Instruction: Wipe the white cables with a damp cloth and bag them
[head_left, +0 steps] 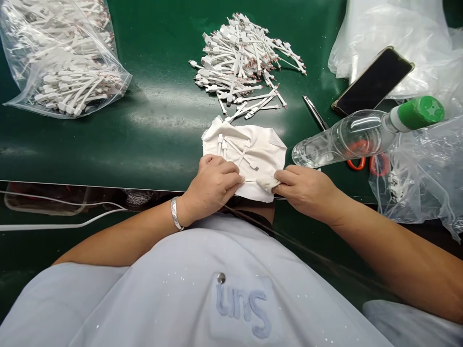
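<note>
A white cloth (267,140) lies at the table's front edge with several short white cables (243,153) on it. My left hand (217,183) rests on the cloth's left part, thumb and fingers pinched on the end of a short white cable (250,180). My right hand (304,188) is closed on a folded edge of the cloth at the right, and this fold covers the cable's other end. Just beyond the cloth is a heap of similar white cables (242,58), many with bare reddish wire ends.
A clear bag of cables (79,89) lies at the left. On the right are a plastic bottle (343,137) with a green cap, orange-handled scissors (379,165) behind it, a pen (314,112), a phone (374,79) and plastic bags (427,159).
</note>
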The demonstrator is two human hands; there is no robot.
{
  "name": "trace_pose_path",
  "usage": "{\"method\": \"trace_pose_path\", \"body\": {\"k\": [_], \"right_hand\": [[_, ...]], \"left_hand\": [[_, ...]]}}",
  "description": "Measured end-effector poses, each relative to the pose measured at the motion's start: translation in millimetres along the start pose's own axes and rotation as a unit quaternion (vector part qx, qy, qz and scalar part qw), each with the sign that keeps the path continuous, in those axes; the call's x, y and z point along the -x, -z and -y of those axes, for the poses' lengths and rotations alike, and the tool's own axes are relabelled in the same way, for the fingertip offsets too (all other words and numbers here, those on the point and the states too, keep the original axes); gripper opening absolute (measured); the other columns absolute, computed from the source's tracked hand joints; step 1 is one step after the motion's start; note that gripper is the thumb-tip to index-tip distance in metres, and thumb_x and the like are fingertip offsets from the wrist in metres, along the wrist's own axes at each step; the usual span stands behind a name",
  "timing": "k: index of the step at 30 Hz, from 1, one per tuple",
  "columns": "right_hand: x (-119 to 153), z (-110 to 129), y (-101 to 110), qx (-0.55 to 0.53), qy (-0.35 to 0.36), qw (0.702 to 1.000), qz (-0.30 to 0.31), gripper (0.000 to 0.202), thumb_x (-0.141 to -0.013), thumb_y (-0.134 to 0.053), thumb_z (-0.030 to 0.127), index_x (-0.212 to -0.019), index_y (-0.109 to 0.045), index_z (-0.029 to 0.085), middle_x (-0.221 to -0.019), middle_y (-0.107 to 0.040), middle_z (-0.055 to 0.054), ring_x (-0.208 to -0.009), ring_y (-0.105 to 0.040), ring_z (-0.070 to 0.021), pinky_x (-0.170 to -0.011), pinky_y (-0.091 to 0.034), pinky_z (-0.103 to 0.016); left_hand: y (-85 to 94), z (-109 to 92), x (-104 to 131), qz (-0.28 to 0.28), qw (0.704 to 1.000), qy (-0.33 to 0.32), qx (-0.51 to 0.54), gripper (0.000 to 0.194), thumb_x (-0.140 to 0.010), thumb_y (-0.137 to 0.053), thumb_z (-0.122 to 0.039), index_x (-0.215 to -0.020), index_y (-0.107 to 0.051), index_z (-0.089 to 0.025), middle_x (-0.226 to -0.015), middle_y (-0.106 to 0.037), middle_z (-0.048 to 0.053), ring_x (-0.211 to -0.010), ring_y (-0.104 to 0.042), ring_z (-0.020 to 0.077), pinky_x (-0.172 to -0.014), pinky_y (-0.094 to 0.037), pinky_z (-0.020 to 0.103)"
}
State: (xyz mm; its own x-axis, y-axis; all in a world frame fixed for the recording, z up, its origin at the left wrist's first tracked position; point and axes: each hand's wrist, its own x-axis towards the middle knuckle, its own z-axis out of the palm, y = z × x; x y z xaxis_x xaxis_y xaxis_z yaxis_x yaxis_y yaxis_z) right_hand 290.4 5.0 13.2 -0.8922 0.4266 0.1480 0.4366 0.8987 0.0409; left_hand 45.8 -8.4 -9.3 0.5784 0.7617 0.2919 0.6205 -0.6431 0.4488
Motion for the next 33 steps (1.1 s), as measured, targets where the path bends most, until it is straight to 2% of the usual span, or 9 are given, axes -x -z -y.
{"method": "trace_pose_path", "body": {"k": [8,12,19,24,30,33], "right_hand": [[-7.0,-3.1,-0.6,-0.024,0.015,1.0,-0.012,0.027,-0.084,-0.046,0.003,-0.068,-0.062,0.017,-0.069,-0.052,-0.005,-0.062,-0.034,-0.0161,-0.057,-0.026,-0.028],[0.3,-6.9,3.3,-0.02,0.015,1.0,0.008,0.025,-0.083,-0.046,0.002,-0.07,-0.063,0.016,-0.068,-0.051,-0.004,-0.061,-0.033,-0.0162,-0.058,-0.026,-0.028],[-9.1,-5.8,-1.5,-0.045,0.032,0.998,-0.027,0.026,-0.083,-0.046,0.002,-0.071,-0.063,0.017,-0.069,-0.052,-0.005,-0.061,-0.032,-0.0167,-0.057,-0.024,-0.028],[1.1,-9.4,4.3,-0.025,0.029,0.999,-0.001,0.027,-0.083,-0.045,0.0,-0.068,-0.061,0.016,-0.067,-0.05,-0.005,-0.061,-0.031,-0.0166,-0.057,-0.024,-0.029],[-12.3,-7.0,-4.0,-0.053,0.042,0.997,-0.023,0.026,-0.085,-0.045,0.004,-0.071,-0.063,0.017,-0.069,-0.051,-0.005,-0.062,-0.031,-0.0165,-0.057,-0.022,-0.029],[-6.8,-7.9,0.2,-0.038,0.042,0.998,-0.007,0.026,-0.083,-0.046,0.001,-0.07,-0.063,0.017,-0.068,-0.051,-0.005,-0.061,-0.031,-0.0167,-0.056,-0.022,-0.029]], "left_hand": [[-1.8,1.9,0.2,-0.034,0.999,-0.017,0.005,0.015,-0.091,-0.053,-0.023,-0.087,-0.067,-0.022,-0.085,-0.068,-0.001,-0.079,-0.051,0.0146,-0.085,-0.03,0.037],[-1.2,1.7,0.2,-0.025,1.0,-0.015,0.01,0.014,-0.091,-0.053,-0.022,-0.087,-0.067,-0.022,-0.086,-0.068,-0.001,-0.079,-0.051,0.0144,-0.086,-0.03,0.038],[-0.8,1.6,-0.1,-0.033,0.999,-0.014,0.01,0.014,-0.091,-0.053,-0.022,-0.087,-0.067,-0.021,-0.084,-0.068,-0.001,-0.079,-0.051,0.014,-0.088,-0.029,0.038],[0.1,1.1,-0.9,-0.024,1.0,-0.008,0.017,0.014,-0.09,-0.054,-0.022,-0.087,-0.067,-0.022,-0.084,-0.068,-0.001,-0.079,-0.051,0.0139,-0.088,-0.029,0.038],[-0.8,0.4,-1.5,-0.03,0.999,-0.006,0.014,0.014,-0.09,-0.054,-0.023,-0.085,-0.067,-0.022,-0.084,-0.068,-0.001,-0.078,-0.051,0.0137,-0.089,-0.029,0.039],[0.2,0.0,-1.7,-0.021,1.0,0.004,0.021,0.015,-0.09,-0.054,-0.023,-0.085,-0.068,-0.023,-0.084,-0.069,-0.001,-0.078,-0.051,0.0133,-0.09,-0.029,0.04]]}}
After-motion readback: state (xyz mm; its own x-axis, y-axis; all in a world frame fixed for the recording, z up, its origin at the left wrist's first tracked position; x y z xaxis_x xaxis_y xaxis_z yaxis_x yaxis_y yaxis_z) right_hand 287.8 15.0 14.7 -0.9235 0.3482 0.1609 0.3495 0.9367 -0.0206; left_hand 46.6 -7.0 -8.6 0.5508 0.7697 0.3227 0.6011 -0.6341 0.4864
